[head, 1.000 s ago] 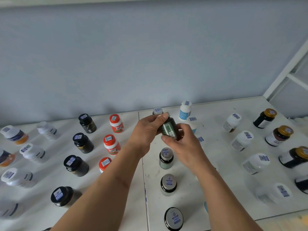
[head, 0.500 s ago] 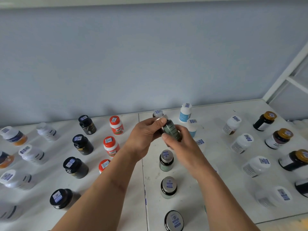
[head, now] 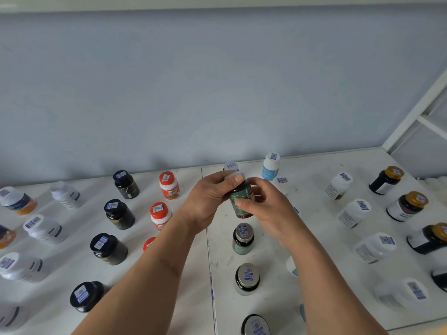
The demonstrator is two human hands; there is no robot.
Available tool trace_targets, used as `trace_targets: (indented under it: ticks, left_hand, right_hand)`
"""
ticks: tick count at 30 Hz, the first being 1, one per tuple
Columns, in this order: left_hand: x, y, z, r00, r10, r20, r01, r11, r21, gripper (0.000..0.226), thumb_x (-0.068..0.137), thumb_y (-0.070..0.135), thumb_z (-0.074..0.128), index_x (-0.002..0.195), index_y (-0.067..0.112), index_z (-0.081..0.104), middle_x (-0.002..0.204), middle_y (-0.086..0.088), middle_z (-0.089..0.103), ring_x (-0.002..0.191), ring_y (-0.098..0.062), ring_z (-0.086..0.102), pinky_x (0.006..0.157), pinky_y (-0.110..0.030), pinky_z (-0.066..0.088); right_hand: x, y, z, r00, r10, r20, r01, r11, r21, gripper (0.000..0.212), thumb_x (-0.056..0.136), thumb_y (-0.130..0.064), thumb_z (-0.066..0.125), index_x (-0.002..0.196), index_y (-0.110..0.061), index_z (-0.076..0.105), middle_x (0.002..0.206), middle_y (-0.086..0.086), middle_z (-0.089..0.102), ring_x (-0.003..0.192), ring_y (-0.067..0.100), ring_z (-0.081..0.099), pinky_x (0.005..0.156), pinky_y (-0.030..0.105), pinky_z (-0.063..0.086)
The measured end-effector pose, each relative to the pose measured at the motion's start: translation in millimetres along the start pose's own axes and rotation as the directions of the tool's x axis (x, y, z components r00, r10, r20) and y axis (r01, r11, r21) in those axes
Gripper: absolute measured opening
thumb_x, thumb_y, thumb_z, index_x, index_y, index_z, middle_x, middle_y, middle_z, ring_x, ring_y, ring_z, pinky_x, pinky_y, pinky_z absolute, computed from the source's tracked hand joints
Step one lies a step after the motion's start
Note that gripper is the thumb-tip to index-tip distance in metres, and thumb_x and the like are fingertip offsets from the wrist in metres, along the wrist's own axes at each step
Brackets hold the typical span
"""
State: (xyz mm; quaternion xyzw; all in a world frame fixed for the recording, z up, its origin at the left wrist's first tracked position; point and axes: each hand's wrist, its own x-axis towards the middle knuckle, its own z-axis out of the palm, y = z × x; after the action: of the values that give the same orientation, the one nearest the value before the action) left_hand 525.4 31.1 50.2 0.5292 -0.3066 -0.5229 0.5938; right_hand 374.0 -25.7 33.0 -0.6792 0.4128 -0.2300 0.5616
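**Head view: two hands work a green bottle in the air above the worktop.**

The left hand point(head: 210, 199) pinches the pale cap point(head: 236, 175) of the green bottle point(head: 240, 201), and the right hand point(head: 268, 209) grips its body. The bottle is tilted and held clear of the worktop point(head: 312, 213), over a row of capped bottles. I judge that a slipping grip would drop it onto the silver-capped bottle point(head: 243, 238) just beneath and topple that row. A cap coming loose at this tilt could let the contents spill. The dark wall and label hide what the green bottle holds. The red-capped bottles point(head: 169, 184) and white bottles point(head: 338, 186) around it stand closed, their contents unseen.
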Motion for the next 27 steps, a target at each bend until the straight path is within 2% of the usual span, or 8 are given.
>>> trace_targets:
  ticks: [3,6,10,14,16,19,23,27]
  left_hand:
    - [7.1,1.9,-1.7,0.992,0.047,-0.12,-0.037,0.996,0.082,0.029,0.09,0.033,0.066,0.105,0.01,0.073,0.109,-0.014,0.074,0.11,-0.032,0.067,0.101,-0.038,0.051]
    - [14.4,-0.1,-3.2,0.957,0.122,-0.263,-0.03,0.944,0.329,0.02,0.093,0.041,0.062,0.076,0.039,0.071,0.088,0.01,0.074,0.099,-0.021,0.068,0.094,-0.034,0.054]
    - [20.9,-8.2,-4.3,0.932,0.186,-0.31,-0.015,0.877,0.48,0.019,0.095,0.039,0.059,0.078,0.036,0.065,0.081,0.013,0.068,0.08,-0.013,0.061,0.079,-0.031,0.051]
    - [30.4,-20.5,-9.8,0.934,0.169,-0.313,0.034,0.833,0.552,0.012,0.097,0.037,0.057,0.088,0.031,0.063,0.082,0.021,0.064,0.083,-0.005,0.061,0.08,-0.028,0.048]
    - [34.5,-26.9,-12.3,0.934,0.161,-0.319,0.054,0.818,0.572,0.011,0.097,0.035,0.058,0.088,0.031,0.063,0.08,0.024,0.062,0.081,0.002,0.059,0.079,-0.025,0.047]
    - [40.1,-34.7,-15.2,0.935,0.155,-0.319,0.071,0.8,0.596,0.017,0.096,0.037,0.057,0.089,0.026,0.068,0.075,0.018,0.063,0.073,-0.002,0.056,0.067,-0.022,0.042]
    - [42.8,-38.3,-15.9,0.94,0.155,-0.305,0.089,0.75,0.655,0.028,0.096,0.036,0.055,0.069,0.029,0.059,0.055,0.015,0.053,0.056,-0.002,0.047,0.056,-0.023,0.034]
    - [45.0,-33.8,-14.2,0.935,0.17,-0.312,0.093,0.73,0.677,0.02,0.097,0.033,0.054,0.08,0.024,0.059,0.085,-0.006,0.069,0.082,-0.023,0.062,0.075,-0.038,0.049]
  right_hand:
    - [11.5,1.1,2.3,0.999,0.032,-0.014,-0.033,0.995,-0.096,0.048,0.08,-0.024,0.079,0.122,-0.029,0.057,0.11,-0.005,0.066,0.1,0.01,0.065,0.081,0.022,0.051]
    - [29.3,13.2,11.8,0.994,0.076,-0.08,-0.091,0.973,-0.21,0.061,0.06,-0.04,0.082,0.114,-0.027,0.057,0.116,0.001,0.063,0.098,0.015,0.065,0.086,0.033,0.054]
    - [47.3,29.8,22.4,0.984,0.13,-0.122,-0.158,0.952,-0.263,0.06,0.065,-0.03,0.088,0.111,-0.02,0.05,0.114,0.002,0.059,0.087,0.015,0.064,0.069,0.027,0.05]
    - [63.5,44.6,28.3,0.979,0.18,-0.101,-0.204,0.919,-0.338,0.074,0.047,-0.049,0.083,0.108,-0.02,0.054,0.107,0.004,0.065,0.084,0.018,0.068,0.075,0.039,0.058]
    - [70.7,50.9,29.9,0.976,0.203,-0.081,-0.219,0.908,-0.357,0.075,0.045,-0.048,0.082,0.107,-0.017,0.054,0.106,0.007,0.065,0.081,0.018,0.067,0.07,0.038,0.057]
    - [73.4,52.2,31.3,0.976,0.206,-0.066,-0.216,0.896,-0.389,0.067,0.059,-0.033,0.087,0.112,-0.014,0.05,0.113,0.006,0.056,0.092,0.023,0.063,0.074,0.035,0.051]
    - [72.5,58.7,30.4,0.965,0.259,-0.043,-0.254,0.882,-0.397,0.07,0.068,-0.032,0.087,0.121,-0.016,0.044,0.122,0.006,0.052,0.1,0.023,0.059,0.073,0.031,0.044]
    - [73.7,43.7,15.6,0.955,0.296,0.021,-0.272,0.902,-0.335,0.089,0.067,-0.04,0.088,0.137,-0.022,0.036,0.136,-0.001,0.042,0.118,0.016,0.052,0.094,0.032,0.045]
